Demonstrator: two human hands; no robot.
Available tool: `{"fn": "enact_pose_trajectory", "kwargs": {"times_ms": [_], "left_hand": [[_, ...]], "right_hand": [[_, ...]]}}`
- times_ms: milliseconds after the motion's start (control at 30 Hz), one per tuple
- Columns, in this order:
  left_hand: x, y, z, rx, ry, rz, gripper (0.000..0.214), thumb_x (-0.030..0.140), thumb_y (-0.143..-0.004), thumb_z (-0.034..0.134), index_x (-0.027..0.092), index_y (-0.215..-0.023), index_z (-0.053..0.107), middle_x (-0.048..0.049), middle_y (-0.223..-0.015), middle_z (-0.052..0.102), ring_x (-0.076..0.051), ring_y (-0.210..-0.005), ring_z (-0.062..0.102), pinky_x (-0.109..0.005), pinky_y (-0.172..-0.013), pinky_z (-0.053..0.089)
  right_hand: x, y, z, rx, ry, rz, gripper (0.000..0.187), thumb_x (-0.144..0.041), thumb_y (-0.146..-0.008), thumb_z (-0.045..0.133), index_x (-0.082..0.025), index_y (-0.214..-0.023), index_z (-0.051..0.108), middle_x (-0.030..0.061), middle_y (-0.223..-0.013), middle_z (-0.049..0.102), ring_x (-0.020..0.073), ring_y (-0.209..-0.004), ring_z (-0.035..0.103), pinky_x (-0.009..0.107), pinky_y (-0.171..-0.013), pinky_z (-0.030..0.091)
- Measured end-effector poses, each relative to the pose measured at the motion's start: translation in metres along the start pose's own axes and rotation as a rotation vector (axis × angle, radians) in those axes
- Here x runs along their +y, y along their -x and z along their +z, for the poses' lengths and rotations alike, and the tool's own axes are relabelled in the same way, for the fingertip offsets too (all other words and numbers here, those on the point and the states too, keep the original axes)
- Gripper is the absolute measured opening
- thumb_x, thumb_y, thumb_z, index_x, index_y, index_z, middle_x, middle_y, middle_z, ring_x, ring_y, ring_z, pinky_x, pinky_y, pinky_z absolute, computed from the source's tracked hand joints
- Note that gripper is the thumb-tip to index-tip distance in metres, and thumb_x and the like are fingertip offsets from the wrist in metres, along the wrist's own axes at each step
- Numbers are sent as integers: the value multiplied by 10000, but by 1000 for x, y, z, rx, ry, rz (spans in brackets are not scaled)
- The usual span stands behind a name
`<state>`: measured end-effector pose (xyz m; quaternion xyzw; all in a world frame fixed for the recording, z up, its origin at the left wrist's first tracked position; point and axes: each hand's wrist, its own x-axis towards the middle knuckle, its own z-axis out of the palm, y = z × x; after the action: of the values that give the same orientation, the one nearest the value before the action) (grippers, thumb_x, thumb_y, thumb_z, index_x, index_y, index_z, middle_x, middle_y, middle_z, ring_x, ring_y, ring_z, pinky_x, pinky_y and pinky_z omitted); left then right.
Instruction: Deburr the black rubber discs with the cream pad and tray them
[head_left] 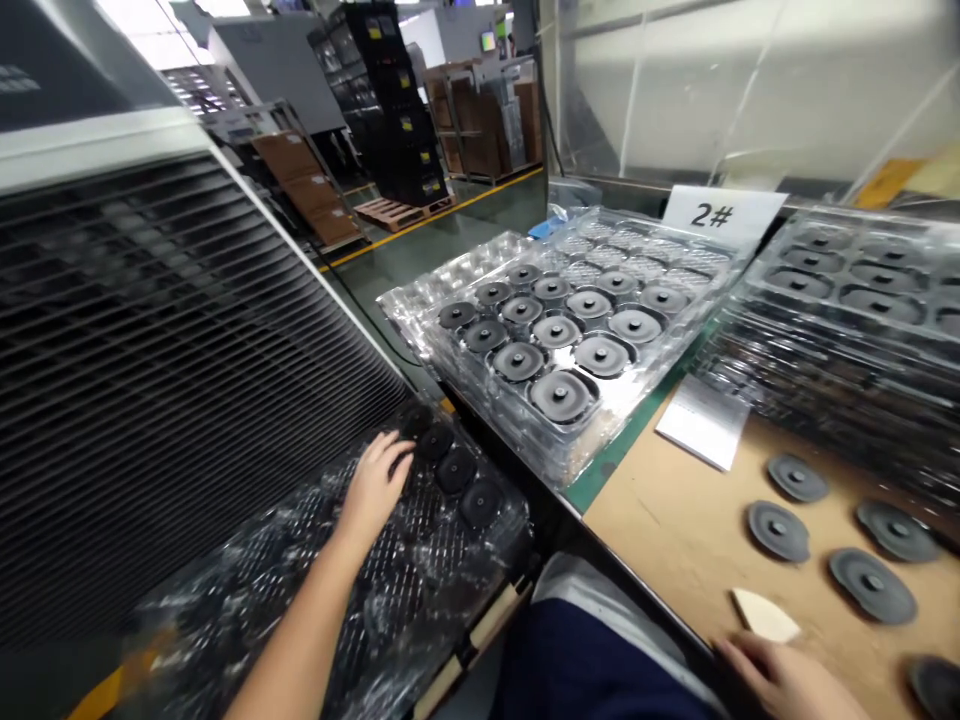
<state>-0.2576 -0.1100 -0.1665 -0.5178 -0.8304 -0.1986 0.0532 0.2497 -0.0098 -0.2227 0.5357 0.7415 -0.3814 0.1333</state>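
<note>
Left hand (379, 480): curled by dark discs (456, 470); I can't tell its pinch.
Right hand (787, 678): near pale wedge (766, 617); can't tell.
Clear tray (616, 405): dents likely stop grey discs (561, 396) sliding.

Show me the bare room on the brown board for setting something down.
The brown board has one broad bare patch, bordered by the silver plate above, grey discs to the right, the cream wedge and right hand below. It is crowded farther right, among those discs.

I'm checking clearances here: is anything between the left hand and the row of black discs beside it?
Nothing visible stands between them: the left hand is right beside the row of black discs, near its far end. Whether it touches them is unclear.
</note>
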Motion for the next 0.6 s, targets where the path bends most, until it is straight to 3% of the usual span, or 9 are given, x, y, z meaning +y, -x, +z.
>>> {"fn": "enact_pose_trajectory", "kwargs": {"times_ms": [100,200,267,367,467,533,600], "left_hand": [[43,42,0,38,90,83,259,302,-881,447,195,-1029,630,-97,-1226,591,-251,-1156,537,-432,-987,433],[92,75,17,146,229,165,285,153,-866,390,202,-1026,621,-76,-1119,648,-204,-1041,605,-376,-927,479],[124,86,29,132,327,346,365,53,-814,358,212,-969,648,-65,-1108,659,-193,-1025,612,-361,-908,487],[166,87,37,0,517,702,360,15,-765,362,215,-722,659,-52,-992,710,-206,-985,630,-357,-837,520],[201,78,34,-115,666,832,354,42,-784,361,217,-580,592,-51,-842,728,-211,-884,656,-365,-777,538],[224,70,34,-184,686,913,331,60,-802,373,218,-695,644,-66,-917,724,-216,-926,651,-367,-808,535],[248,63,40,-247,636,990,329,90,-828,399,216,-1004,648,-86,-1113,675,-211,-1030,624,-348,-876,517]], "right_hand": [[-17,1,-11,-17,47,13,377,-399,-866,371,-254,-767,704,72,-795,725,227,-756,665,268,-614,413],[-25,2,-18,64,41,40,340,-367,-850,420,-224,-713,697,78,-752,714,219,-716,645,269,-595,371],[-26,5,-19,135,-2,64,329,-373,-844,452,-208,-683,687,76,-735,706,210,-719,637,268,-607,368],[-27,13,-16,235,-62,76,316,-375,-872,460,-186,-739,675,66,-775,694,186,-768,628,274,-678,404],[-29,22,-7,336,-128,79,289,-383,-907,469,-147,-886,635,52,-888,659,165,-857,608,338,-798,450],[-31,27,-2,394,-184,76,288,-384,-915,478,-130,-975,599,48,-942,633,160,-881,601,373,-823,470],[-30,31,0,436,-241,55,296,-374,-920,476,-132,-1060,570,51,-976,624,157,-871,606,370,-807,488]]}}
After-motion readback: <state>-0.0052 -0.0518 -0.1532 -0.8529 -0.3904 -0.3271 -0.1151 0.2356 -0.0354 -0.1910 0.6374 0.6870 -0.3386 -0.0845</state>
